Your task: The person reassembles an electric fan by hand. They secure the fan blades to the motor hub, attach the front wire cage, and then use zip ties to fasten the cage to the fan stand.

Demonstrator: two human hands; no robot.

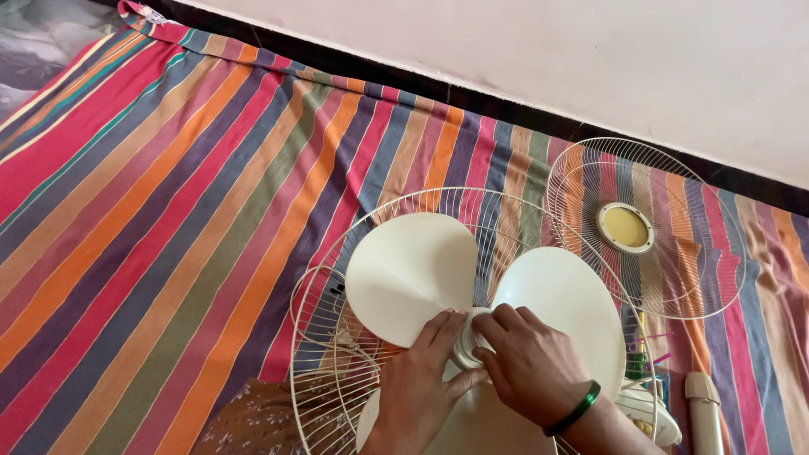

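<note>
- Head view: fan blade assembly sits low centre-right, lying flat inside the rear wire guard.
- Blades are cream-white plastic, broad and rounded. Two lobes fully visible, one upper left and one upper right; a third at the bottom edge is mostly hidden by the hands and forearms.
- Hub at the middle is cream, round, largely covered by fingers; detail on it can't be made out.
- Left hand comes in from the bottom edge, fingers curled against the left side of the hub, thumb tucked toward it. Closed around the hub, not spread.
- Right hand lies over the hub from the right, fingers bent and wrapped on its top and side. Also closed on the hub. Green bangle on that wrist.
- Rear wire guard is cream wire, ring-shaped, spokes radiating out; rim stands up around the blades.
- Front wire guard lies separate, flat, just to the upper right, with a round yellow-cream centre cap. Its rim overlaps or touches the rear guard's rim; can't tell which.
- Everything rests on a striped cloth, red, orange, purple and green bands running diagonally.
- Pale wall with a dark base strip along the top.
- Cream fan parts at bottom right, partly cut off.
</note>
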